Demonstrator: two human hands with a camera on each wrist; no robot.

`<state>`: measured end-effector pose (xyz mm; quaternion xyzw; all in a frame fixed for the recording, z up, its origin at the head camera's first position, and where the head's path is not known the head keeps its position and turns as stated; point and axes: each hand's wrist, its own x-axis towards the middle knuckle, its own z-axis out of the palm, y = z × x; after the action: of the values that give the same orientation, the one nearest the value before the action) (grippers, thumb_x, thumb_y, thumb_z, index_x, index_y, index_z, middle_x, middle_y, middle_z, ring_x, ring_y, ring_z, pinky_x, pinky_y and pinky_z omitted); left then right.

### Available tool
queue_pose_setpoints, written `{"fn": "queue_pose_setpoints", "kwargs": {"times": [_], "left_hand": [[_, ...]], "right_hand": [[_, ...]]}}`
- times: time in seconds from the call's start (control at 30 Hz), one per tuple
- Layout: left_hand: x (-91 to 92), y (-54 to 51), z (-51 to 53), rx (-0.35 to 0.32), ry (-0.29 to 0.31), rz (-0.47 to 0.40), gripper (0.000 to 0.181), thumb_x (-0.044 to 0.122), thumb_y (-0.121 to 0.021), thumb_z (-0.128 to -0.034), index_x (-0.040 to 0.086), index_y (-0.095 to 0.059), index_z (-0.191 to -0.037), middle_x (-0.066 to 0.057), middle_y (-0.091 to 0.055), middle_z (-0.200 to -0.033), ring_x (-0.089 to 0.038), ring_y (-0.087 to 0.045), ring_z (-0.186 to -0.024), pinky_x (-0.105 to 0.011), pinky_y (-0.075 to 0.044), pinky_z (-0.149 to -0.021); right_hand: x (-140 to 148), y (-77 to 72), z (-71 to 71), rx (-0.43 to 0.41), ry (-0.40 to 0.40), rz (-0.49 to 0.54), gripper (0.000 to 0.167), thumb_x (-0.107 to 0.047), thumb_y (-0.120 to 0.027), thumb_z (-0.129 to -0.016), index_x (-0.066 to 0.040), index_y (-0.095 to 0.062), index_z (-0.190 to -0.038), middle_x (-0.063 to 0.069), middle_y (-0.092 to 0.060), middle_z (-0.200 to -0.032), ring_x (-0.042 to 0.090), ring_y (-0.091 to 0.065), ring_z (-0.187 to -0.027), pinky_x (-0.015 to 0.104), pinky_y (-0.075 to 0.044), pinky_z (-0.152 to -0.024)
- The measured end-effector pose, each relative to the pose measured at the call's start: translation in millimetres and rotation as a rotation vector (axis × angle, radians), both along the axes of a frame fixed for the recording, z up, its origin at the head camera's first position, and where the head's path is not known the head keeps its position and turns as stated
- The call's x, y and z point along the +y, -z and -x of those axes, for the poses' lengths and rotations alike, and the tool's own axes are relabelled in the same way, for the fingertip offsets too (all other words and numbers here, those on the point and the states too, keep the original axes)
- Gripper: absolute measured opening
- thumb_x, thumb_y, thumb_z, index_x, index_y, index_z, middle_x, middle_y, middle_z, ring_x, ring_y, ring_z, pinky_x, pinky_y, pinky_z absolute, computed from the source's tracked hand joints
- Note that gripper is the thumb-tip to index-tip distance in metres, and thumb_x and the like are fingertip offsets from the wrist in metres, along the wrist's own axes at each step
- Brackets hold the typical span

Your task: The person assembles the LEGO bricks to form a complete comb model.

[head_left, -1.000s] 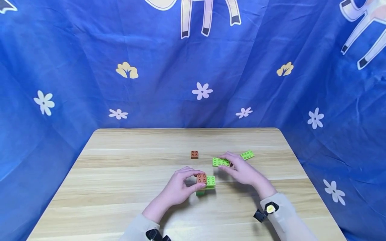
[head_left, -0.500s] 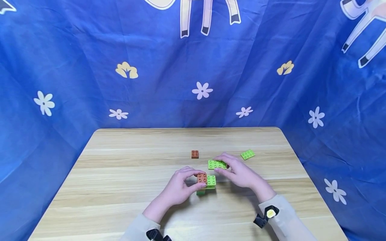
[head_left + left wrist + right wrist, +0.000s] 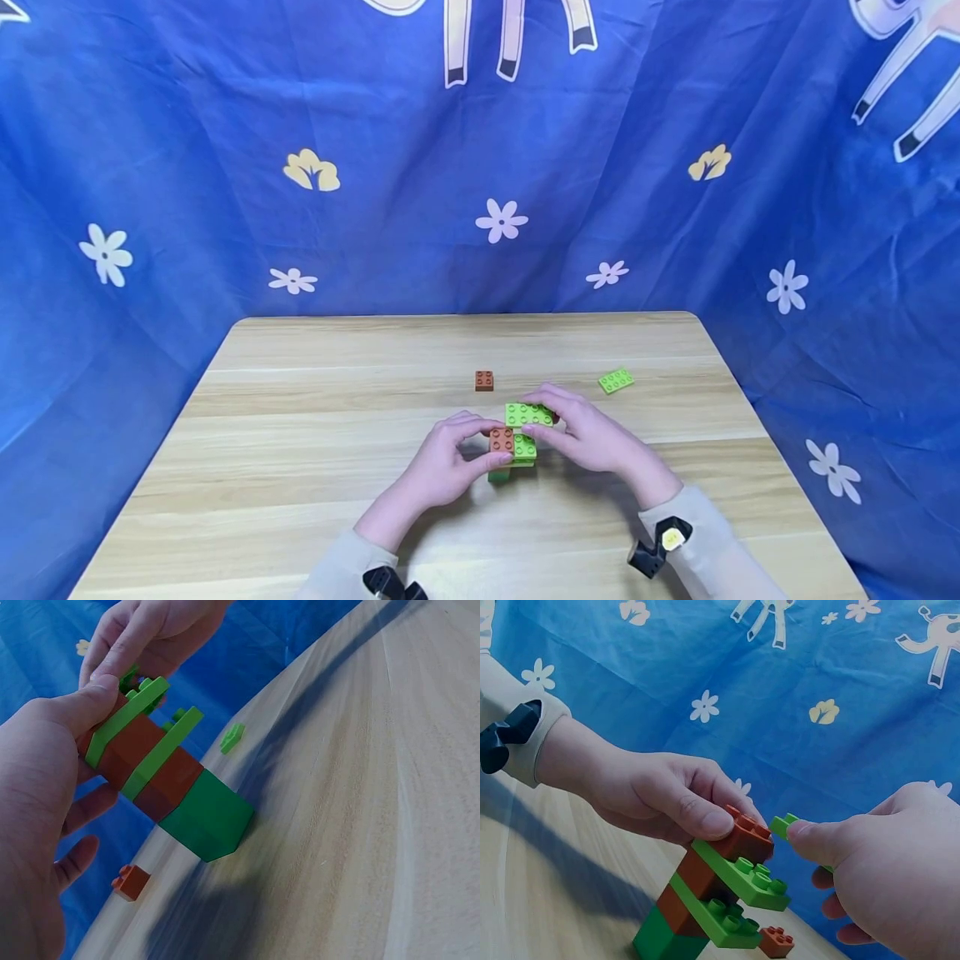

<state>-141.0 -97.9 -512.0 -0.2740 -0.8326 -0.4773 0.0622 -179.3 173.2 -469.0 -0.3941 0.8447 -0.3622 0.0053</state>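
A small stack of building bricks stands on the table, with a dark green brick at its foot. Above that, brown bricks alternate with light green plates, and the lower plate juts out to one side. My left hand pinches the brown top brick between thumb and fingers. Just behind and to the right of the top, my right hand grips a light green studded plate. In the right wrist view this plate is beside the top brick, mostly hidden by the right thumb.
A loose brown brick lies behind the stack. Farther right lies another light green plate. The wooden table ends at a blue patterned curtain on the far side and both flanks.
My right hand has carried the light green plate left and slightly nearer, up to the stack. My left hand has kept its hold on the top brick in the same place.
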Motion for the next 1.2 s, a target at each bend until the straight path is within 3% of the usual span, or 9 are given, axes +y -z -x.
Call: {"fn": "queue_pose_setpoints", "kwargs": {"times": [0.43, 0.63, 0.9, 1.2], "left_hand": [[-0.2, -0.5, 0.3, -0.020, -0.001, -0.010, 0.042, 0.046, -0.083, -0.0903, 0.023, -0.077, -0.125, 0.020, -0.071, -0.117, -0.006, -0.065, -0.112, -0.042, -0.053, -0.100], [0.6, -0.1, 0.5, -0.028, 0.005, -0.026, 0.040, 0.045, -0.084, -0.0901, 0.022, -0.078, -0.123, 0.020, -0.071, -0.114, -0.007, -0.066, -0.110, -0.041, -0.054, -0.099], [0.8, 1.1, 1.1, -0.072, 0.013, -0.044, 0.037, 0.047, -0.084, -0.0893, 0.028, -0.078, -0.121, 0.022, -0.070, -0.112, -0.007, -0.066, -0.110, -0.044, -0.054, -0.100], [-0.3, 1.1, 0.8, -0.092, 0.012, -0.045, 0.037, 0.049, -0.084, -0.0888, 0.030, -0.078, -0.120, 0.024, -0.070, -0.113, -0.006, -0.066, -0.110, -0.044, -0.052, -0.101]], "right_hand": [[-10, -7.5, -8.0, -0.012, -0.064, 0.017, 0.036, -0.036, -0.063, -0.108, -0.018, -0.065, -0.139, -0.009, -0.065, -0.131, 0.012, -0.062, -0.122, 0.040, -0.051, -0.106], [-14, -7.8, -10.8, -0.010, -0.123, 0.040, 0.032, -0.030, -0.064, -0.108, -0.016, -0.065, -0.137, -0.010, -0.064, -0.125, 0.009, -0.063, -0.111, 0.034, -0.055, -0.095], [-16, -5.3, -12.7, -0.004, -0.131, 0.024, 0.031, -0.033, -0.063, -0.109, -0.020, -0.065, -0.136, -0.013, -0.062, -0.116, 0.007, -0.060, -0.096, 0.028, -0.055, -0.082], [-20, -2.7, -12.0, 0.042, -0.177, 0.016, 0.029, -0.032, -0.064, -0.108, -0.019, -0.065, -0.134, -0.013, -0.062, -0.113, 0.005, -0.059, -0.093, 0.026, -0.054, -0.082]]}}
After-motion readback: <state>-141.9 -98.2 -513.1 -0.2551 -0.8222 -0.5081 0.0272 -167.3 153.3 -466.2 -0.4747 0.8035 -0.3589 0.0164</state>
